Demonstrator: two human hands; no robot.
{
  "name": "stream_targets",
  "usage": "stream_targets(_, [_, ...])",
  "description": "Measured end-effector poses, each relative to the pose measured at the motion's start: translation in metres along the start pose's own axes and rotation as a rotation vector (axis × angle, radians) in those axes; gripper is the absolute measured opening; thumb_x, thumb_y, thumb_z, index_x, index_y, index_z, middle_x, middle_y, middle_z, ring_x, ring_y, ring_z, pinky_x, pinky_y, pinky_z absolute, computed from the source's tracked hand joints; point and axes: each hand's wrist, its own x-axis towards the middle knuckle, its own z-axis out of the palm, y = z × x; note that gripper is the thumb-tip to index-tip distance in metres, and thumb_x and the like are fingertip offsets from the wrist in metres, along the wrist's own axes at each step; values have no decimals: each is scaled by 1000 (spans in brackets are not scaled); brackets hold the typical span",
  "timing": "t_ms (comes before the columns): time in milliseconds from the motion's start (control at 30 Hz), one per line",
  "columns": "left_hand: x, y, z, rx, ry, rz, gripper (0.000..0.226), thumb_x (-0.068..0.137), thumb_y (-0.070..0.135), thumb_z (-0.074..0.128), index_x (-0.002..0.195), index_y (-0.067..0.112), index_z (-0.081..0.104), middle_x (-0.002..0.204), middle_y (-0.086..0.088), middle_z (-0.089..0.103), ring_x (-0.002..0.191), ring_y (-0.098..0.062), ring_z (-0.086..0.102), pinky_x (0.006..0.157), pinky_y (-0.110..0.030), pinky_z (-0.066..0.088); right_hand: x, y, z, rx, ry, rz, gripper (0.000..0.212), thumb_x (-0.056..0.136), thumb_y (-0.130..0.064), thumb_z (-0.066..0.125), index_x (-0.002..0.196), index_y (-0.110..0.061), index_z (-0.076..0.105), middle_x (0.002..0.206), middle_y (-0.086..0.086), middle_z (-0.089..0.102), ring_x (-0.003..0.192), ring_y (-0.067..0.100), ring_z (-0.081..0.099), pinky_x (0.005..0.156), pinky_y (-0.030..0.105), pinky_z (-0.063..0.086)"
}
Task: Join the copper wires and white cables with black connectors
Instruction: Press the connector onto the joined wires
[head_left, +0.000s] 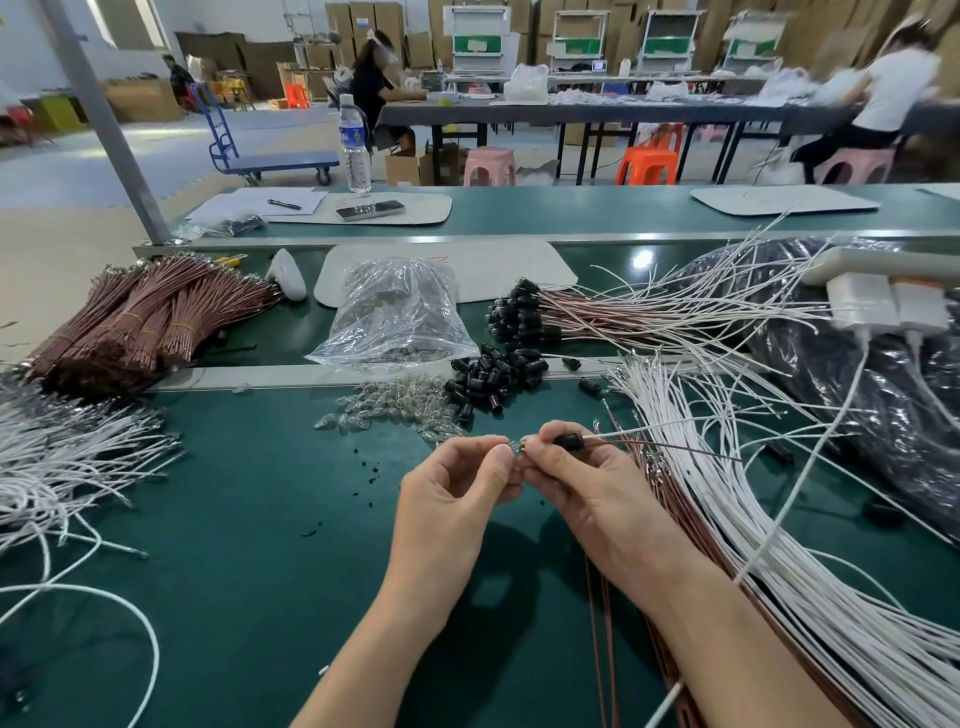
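Note:
My right hand (576, 478) pinches a black connector (568, 440) above the green table, with a white cable (654, 427) and a copper wire (691, 449) trailing out of it to the right. My left hand (457, 483) pinches a small clear bulb (515, 447) against the connector's left end. Loose black connectors (493, 376) lie in a pile just beyond my hands. Clear bulbs (384, 408) are scattered left of that pile. White cables (737, 499) and copper wires (670, 499) fan out at my right.
Bundled copper wires (140, 317) are stacked at far left, above loose white cables (67, 457). A clear bag of bulbs (400, 312) and finished assemblies (524, 312) lie behind. A black bag (883, 395) fills the right. People sit at distant tables.

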Motion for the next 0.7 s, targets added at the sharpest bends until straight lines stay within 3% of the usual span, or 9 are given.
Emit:
stream_targets(133, [1,-1,-2,40,-4,9,7,95,16,68,96,13,75,83,-7,76,80,-19,73,73,-24,59,1,1,-2,-36,-14,-20,13,71,-7,75,74,-20,76,83,8,73,78,16,73,72,20,58])
stream_targets(333, [1,0,-6,118,-22,21,8,96,13,67,95,14,75,80,-4,75,75,-14,71,71,-20,56,0,4,-5,-210,-48,-89,15,65,-26,84,76,-26,75,88,5,75,86,14,72,78,20,56])
stream_targets(467, [1,2,-10,193,-59,41,9,95,16,67,98,19,76,80,-2,75,76,-15,71,73,-20,56,0,3,-9,-250,-67,-86,10,72,-21,82,78,-27,75,88,4,76,86,13,72,79,20,55])
stream_targets(700, [1,0,-15,267,-59,78,10,94,20,69,100,23,77,78,1,75,73,-12,70,70,-18,54,1,6,-9,-303,-50,-72,20,61,-34,87,74,-26,74,80,2,72,79,13,70,76,20,55])
